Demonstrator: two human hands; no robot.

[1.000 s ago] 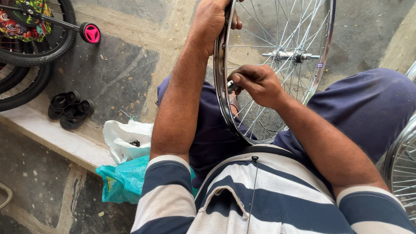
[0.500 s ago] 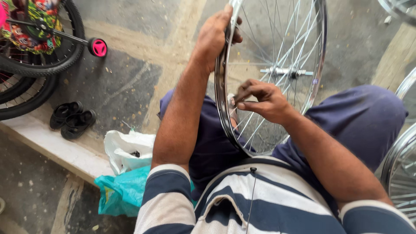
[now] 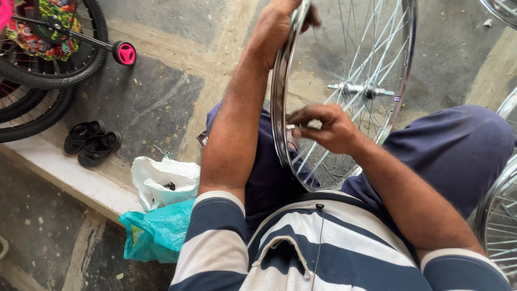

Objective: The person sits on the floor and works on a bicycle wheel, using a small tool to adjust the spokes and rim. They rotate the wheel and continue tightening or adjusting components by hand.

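From the head camera, looking down over a striped shirt and dark blue trousers, the person sits with a bare bicycle wheel standing upright between the knees, its chrome rim edge-on to the view and its lower arc resting in the lap. The left hand reaches up to the top of the rim, its fingers curled over the metal and clamped on it. The right hand is inside the wheel's circle, just below the silver hub and axle, with its fingers pinched together at a spoke close to the rim; whether a small tool sits in that pinch cannot be told. Thin spokes fan out from the hub to the rim. On the concrete floor to the person's left lie a white plastic bag and, touching it lower down, a teal plastic bag. A pair of black sandals sits near a raised pale ledge. In the upper left corner stand black bicycle tyres and a small pink training wheel. Part of another spoked wheel shows at the right edge.
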